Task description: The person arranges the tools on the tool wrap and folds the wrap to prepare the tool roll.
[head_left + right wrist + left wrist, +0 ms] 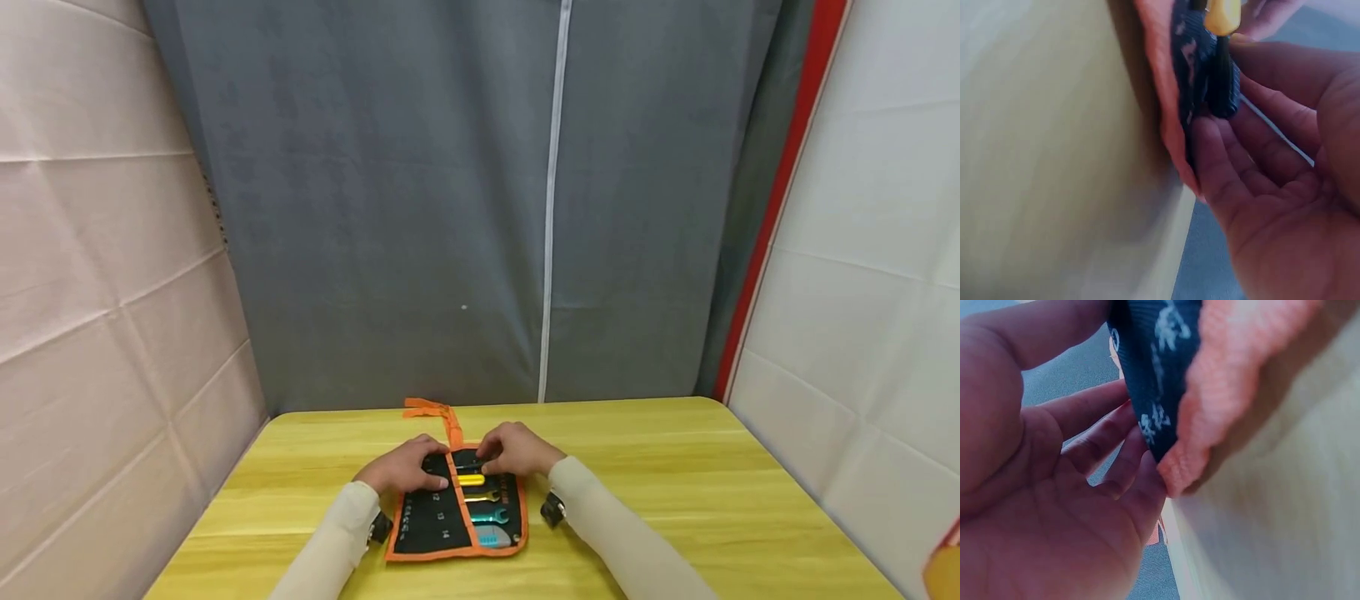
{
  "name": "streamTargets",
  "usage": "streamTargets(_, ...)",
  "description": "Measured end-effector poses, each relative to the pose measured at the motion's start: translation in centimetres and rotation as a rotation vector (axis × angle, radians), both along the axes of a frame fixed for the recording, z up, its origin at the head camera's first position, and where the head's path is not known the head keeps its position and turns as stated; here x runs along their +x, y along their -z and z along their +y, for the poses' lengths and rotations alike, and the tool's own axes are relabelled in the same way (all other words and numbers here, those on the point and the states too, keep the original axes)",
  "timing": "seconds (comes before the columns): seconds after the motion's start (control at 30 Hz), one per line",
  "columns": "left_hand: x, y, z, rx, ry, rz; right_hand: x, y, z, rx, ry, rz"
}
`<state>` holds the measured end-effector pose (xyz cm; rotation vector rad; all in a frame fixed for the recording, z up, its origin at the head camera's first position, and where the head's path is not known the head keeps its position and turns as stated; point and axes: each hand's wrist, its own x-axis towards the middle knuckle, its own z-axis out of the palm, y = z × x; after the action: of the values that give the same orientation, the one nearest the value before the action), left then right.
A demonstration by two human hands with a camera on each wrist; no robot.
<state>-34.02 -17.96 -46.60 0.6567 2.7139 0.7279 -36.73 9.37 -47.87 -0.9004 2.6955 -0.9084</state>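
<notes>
A black tool roll point(422, 533) with orange trim lies on the table, white numbers printed along its pockets. My left hand point(403, 467) grips its far left part, the thumb over the front and the fingers at the edge. At the far right part, my right hand point(519, 452) pinches a ribbed black handle point(1224, 94) between thumb and fingers; the rest of that tool is hidden. Beside it sits a yellow handle point(471, 480). Nearer to me, a gold wrench point(486, 497), a teal wrench point(491, 517) and a grey-and-teal tool point(492, 536) stick out of the pockets.
An orange strap point(442, 410) trails from the roll's far edge toward the back of the yellow wood-grain table point(645, 475). A grey curtain point(390, 208) hangs behind it, with pale cloth walls point(97, 275) on both sides.
</notes>
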Motion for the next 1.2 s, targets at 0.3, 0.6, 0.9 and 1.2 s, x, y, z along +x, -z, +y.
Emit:
streamTargets(0.3,0.2,-0.1,0.2,-0.018,-0.023,-0.020,0.6,-0.1,0.9,-0.001,0.015,-0.021)
streamTargets(0.6,0.2,0.0,0.3,-0.019,-0.028,-0.023,1.0,-0.4,0.0,0.017,-0.024,0.019)
streamTargets(0.9,0.2,0.1,0.4,-0.020,-0.038,-0.030,1.1,-0.2,-1.1,0.043,-0.030,0.049)
streamTargets(1.2,0.5,-0.1,0.3,-0.023,-0.037,-0.030,1.3,-0.1,-2.4,0.075,-0.027,0.087)
